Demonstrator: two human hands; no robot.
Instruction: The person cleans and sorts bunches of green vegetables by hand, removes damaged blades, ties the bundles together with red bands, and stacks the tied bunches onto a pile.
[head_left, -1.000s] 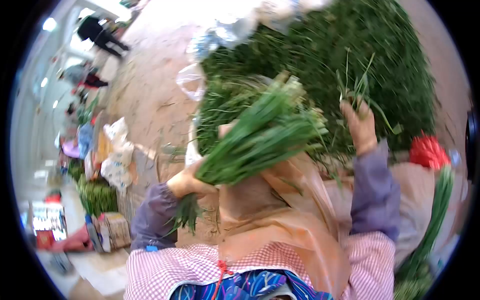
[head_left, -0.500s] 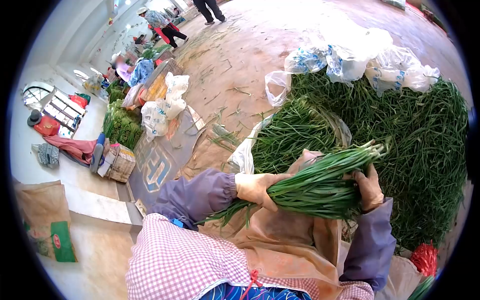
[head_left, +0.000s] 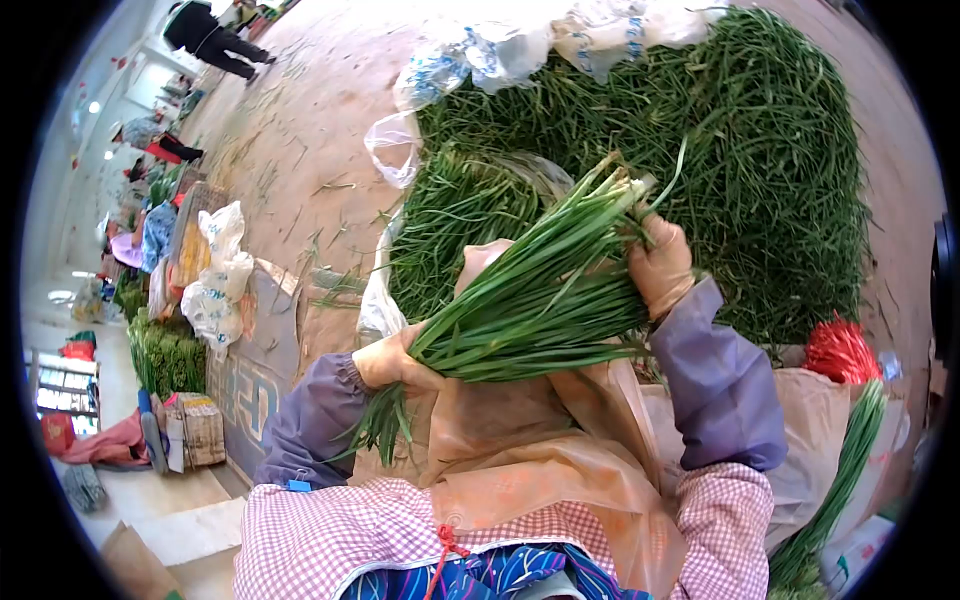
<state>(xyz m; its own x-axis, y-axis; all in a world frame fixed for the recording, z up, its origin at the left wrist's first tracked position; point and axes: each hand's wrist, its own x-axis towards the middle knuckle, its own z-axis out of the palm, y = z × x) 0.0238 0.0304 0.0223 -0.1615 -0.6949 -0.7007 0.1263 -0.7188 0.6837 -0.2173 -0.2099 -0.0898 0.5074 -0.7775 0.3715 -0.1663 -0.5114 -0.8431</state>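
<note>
A bundle of long green chives (head_left: 540, 300) lies slantwise across my front, its pale root ends at the upper right. My left hand (head_left: 402, 362) is wrapped round the leafy lower end, with loose tips hanging below it. Close to the root ends, my right hand (head_left: 662, 265) has its fingers closed on chives at the bundle's right side. A single bent blade (head_left: 680, 172) sticks up above that hand. Under the bundle, a brown apron (head_left: 560, 450) covers my lap.
A big heap of loose chives (head_left: 770, 180) spreads ahead and right, beside a filled plastic bag (head_left: 376, 300). Red ties (head_left: 843, 350) and a tied chive bundle (head_left: 840, 470) lie at my right. A crate (head_left: 195, 432) stands left; a person (head_left: 205, 38) stands farther off.
The view has swung right and down, so the surroundings sit farther left. The bundle is tilted more steeply, and my right hand is higher, nearer the root ends.
</note>
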